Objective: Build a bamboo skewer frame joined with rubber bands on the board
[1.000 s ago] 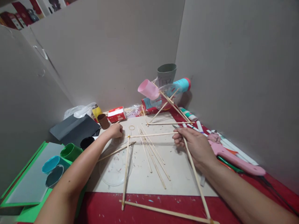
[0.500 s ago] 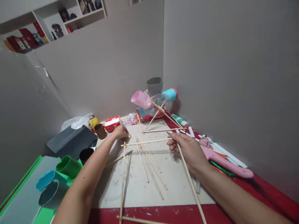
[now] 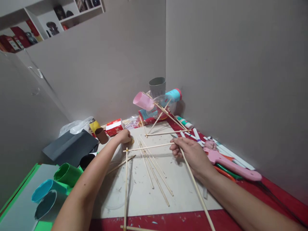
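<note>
My right hand [image 3: 186, 149] is closed round a corner of a square frame of thin wooden sticks, where the crossing stick [image 3: 154, 147] meets the right-hand stick [image 3: 196, 186]. A grey pointed tip [image 3: 173, 136] juts out past its fingers; the rest of that tool is hidden. Yellowish bindings sit at the frame's left corners, on the left stick [image 3: 126, 189]. Across the frame, my left hand [image 3: 124, 136] is low over the board, its fingers curled down beside a small yellowish rubber-band-like loop [image 3: 132, 140]. What its fingertips hold is hidden.
Several loose sticks [image 3: 156, 175] lie on the pale board [image 3: 144, 208]. Behind stands a stick structure [image 3: 166, 132] with a pink paper cup [image 3: 143, 101]. Paper cylinders, including a green one [image 3: 68, 174], are at left. A pink glue gun [image 3: 233, 166] and markers lie at right.
My left hand has closed down further over the yellowish loop, which shows less now. My right hand still grips the frame's corner. The whole view has shifted slightly.
</note>
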### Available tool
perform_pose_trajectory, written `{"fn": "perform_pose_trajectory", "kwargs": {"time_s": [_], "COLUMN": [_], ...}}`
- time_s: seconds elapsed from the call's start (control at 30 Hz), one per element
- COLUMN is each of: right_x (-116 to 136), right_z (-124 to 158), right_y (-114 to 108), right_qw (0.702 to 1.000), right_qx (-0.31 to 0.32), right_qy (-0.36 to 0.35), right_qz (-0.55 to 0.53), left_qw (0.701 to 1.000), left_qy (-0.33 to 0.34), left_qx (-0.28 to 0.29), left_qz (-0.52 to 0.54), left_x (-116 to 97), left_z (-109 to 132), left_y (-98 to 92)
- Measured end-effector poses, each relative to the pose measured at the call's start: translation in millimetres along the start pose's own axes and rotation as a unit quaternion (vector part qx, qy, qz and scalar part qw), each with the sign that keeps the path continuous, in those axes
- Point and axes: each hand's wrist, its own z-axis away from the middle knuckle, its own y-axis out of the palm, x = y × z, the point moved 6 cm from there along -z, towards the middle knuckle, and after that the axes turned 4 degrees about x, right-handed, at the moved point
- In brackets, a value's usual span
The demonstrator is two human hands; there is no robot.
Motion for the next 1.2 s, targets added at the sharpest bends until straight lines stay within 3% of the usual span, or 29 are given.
{"fn": "perform_pose_trajectory", "kwargs": {"time_s": [0.27,0.53,0.67,0.8,1.0,1.1,1.2], "right_x": [-3.6,-1.7,-2.1,-3.8,-2.7,-2.4,0.0], "right_z": [0.7,0.9,1.7,4.6,10.4,12.4,14.4], "right_y": [3.1,2.8,4.6,6.0,6.8,6.8,6.5], "right_qw": [1.0,1.0,1.0,0.999,0.999,0.999,0.999], "right_qx": [0.013,0.014,0.017,0.012,0.001,0.001,-0.005], "right_qy": [0.009,0.015,0.023,0.037,0.045,0.047,0.041], "right_qz": [-0.001,-0.008,-0.004,0.009,0.015,0.01,0.011], "left_qw": [0.989,0.936,0.929,0.935,0.953,0.969,0.982], "left_qy": [-0.03,-0.038,0.001,0.041,0.115,0.126,0.117], "left_qx": [-0.101,-0.245,-0.239,-0.199,-0.155,-0.141,-0.143], "left_qz": [0.108,0.25,0.284,0.292,0.233,0.161,0.036], "left_x": [10.2,8.4,-2.3,-17.9,-36.8,-33.9,-18.3], "left_z": [-19.9,-37.8,-26.2,-1.9,66.4,110.5,150.5], "left_y": [-13.7,-26.8,-25.5,-35.1,-82.0,-95.1,-91.2]}}
